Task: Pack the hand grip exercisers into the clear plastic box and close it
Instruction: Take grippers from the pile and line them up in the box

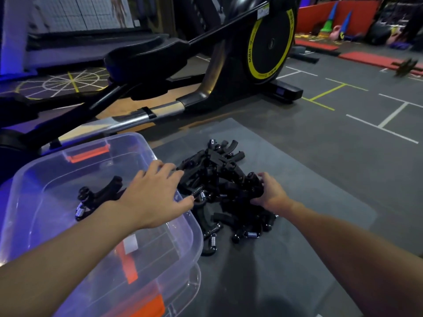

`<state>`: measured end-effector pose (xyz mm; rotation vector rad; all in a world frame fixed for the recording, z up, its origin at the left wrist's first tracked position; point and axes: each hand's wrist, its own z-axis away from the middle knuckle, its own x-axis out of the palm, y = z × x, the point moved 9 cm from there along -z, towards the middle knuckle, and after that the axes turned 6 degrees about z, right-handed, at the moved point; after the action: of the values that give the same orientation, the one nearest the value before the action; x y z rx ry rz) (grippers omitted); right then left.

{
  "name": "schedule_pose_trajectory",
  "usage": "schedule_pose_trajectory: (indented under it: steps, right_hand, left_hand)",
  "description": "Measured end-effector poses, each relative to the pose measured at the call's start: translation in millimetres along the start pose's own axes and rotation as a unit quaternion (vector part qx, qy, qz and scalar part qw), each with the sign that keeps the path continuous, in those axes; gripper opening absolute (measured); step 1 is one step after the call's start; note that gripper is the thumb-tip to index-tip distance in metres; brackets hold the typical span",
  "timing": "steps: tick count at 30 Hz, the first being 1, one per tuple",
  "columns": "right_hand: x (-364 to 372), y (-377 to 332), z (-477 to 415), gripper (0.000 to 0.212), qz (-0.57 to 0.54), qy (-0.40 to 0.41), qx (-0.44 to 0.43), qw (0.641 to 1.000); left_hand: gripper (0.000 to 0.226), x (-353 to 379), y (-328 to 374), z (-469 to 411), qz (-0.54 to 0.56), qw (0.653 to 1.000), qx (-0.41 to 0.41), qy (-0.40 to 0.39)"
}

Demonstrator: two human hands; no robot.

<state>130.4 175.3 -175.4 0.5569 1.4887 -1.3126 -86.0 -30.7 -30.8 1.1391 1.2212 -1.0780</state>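
Note:
A pile of several black hand grip exercisers [219, 179] with metal springs lies on a grey floor mat [309, 202]. To its left stands the clear plastic box [34, 179] with orange latches, open on top, with one exerciser [98, 195] inside. My left hand [155, 193] reaches over the box's right rim, fingers stretched onto the pile's left edge. On the pile's right side my right hand [270, 191] grips an exerciser, its fingers curled round it.
A black and yellow elliptical trainer [270, 42] stands just behind the box and the mat, its rails [142, 115] running close to the box. Under the box's near end lies what looks like a clear lid [187, 284]. Red mats, cones and a dumbbell lie far right.

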Motion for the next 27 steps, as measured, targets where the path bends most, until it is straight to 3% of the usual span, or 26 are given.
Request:
schedule_pose_trajectory:
  steps: [3,8,14,19,24,27]
  right_hand:
    - [-12.1,-0.8,5.9,0.041,0.030,0.030,-0.025,0.999]
    - [-32.6,-13.1,18.3,0.025,0.033,0.068,-0.073,0.994]
    - [-66.0,-30.5,34.0,0.022,-0.036,0.121,-0.066,0.990]
    - [-95.2,-80.2,48.5,0.022,-0.074,0.144,-0.116,0.980]
    - [-150.0,-150.7,76.5,0.025,-0.147,0.198,-0.166,0.955]
    - [-179.4,-192.3,99.9,0.026,-0.217,0.229,-0.189,0.930]
  left_hand:
    - [0.092,0.9,-0.8,-0.1,0.004,1.000,0.000,0.002]
    - [0.089,0.5,-1.2,0.0,0.007,1.000,-0.002,0.008]
    - [0.091,-7.8,0.9,4.5,0.013,1.000,-0.006,0.007]
    - [0.088,-23.5,5.7,14.2,0.067,0.998,0.001,0.015]
    - [0.054,-67.6,16.1,30.2,0.174,0.981,0.013,0.090]
    - [0.049,-96.7,12.5,42.4,0.272,0.953,0.012,0.134]
